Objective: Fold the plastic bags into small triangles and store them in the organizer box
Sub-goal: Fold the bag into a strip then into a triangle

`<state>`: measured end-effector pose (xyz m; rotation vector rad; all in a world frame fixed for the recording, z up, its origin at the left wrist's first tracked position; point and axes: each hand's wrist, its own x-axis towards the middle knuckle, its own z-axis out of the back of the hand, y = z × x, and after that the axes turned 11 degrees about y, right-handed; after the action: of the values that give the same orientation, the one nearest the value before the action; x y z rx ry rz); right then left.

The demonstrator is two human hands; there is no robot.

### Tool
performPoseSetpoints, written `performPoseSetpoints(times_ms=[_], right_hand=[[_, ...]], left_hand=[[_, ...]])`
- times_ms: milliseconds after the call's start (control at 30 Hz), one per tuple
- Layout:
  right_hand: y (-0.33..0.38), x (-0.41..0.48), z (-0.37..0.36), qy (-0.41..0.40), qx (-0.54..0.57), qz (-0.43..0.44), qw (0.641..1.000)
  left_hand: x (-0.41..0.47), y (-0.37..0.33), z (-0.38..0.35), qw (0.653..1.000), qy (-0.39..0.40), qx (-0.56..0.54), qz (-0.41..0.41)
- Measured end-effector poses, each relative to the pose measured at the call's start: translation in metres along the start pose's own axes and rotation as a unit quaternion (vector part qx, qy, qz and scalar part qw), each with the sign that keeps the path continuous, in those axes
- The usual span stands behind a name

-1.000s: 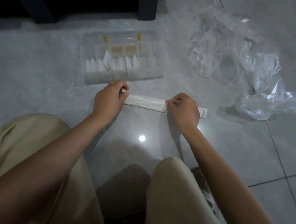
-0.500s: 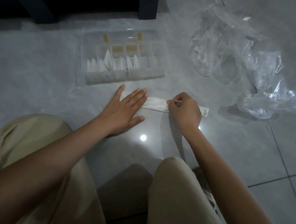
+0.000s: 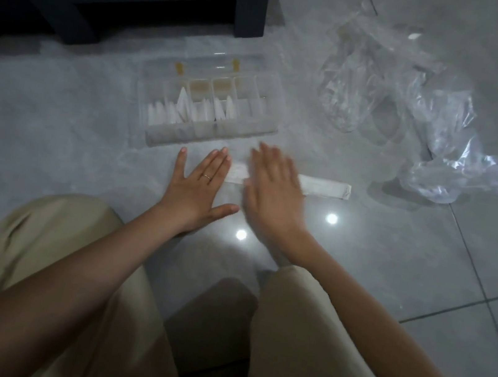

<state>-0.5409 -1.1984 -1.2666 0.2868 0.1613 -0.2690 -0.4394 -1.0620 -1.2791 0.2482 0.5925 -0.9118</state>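
Head view: a folded bag strip point(image 3: 322, 188), judged light, limp and slippery, is pressed flat on the floor point(image 3: 54, 131) before the box point(image 3: 208, 110) by open, ungripping left hand point(image 3: 199, 187) and right hand point(image 3: 270, 191), best pinched at its free right end.

left hand point(image 3: 200, 187) flat on folded strip point(image 3: 322, 187) | right hand point(image 3: 273, 192) flat, blurred | organizer box point(image 3: 208, 107) beyond

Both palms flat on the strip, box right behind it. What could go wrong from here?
1. The folded strip is slick plastic pressed flat under the left hand and right hand; once released, it may spring open.
2. The organizer box lies open just beyond the fingertips; a forward push could nudge it and tip the upright triangles.
3. The right hand is blurred, so its contact is unclear.
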Motion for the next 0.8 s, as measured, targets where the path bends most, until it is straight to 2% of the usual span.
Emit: performPoseSetpoints(times_ms=[67,167,400,667,800], right_hand=[[0.018,0.006,-0.011,0.074,0.006,0.042,0.996],[0.024,0.011,-0.025,0.104,0.023,0.033,0.994],[0.002,0.003,-0.025,0.105,0.024,0.024,0.994],[-0.062,-0.039,-0.012,0.095,0.014,-0.076,0.993],[-0.066,-0.043,-0.009,0.102,-0.001,-0.086,0.991]], left_hand=[[-0.001,-0.001,0.002,1.000,0.011,0.025,0.010],[-0.003,-0.005,0.007,0.998,0.023,0.059,0.024],[-0.004,-0.005,0.006,0.999,0.015,0.044,0.022],[-0.009,0.005,0.005,0.998,0.041,0.012,0.036],[-0.010,0.003,0.005,0.998,0.047,0.006,0.046]])
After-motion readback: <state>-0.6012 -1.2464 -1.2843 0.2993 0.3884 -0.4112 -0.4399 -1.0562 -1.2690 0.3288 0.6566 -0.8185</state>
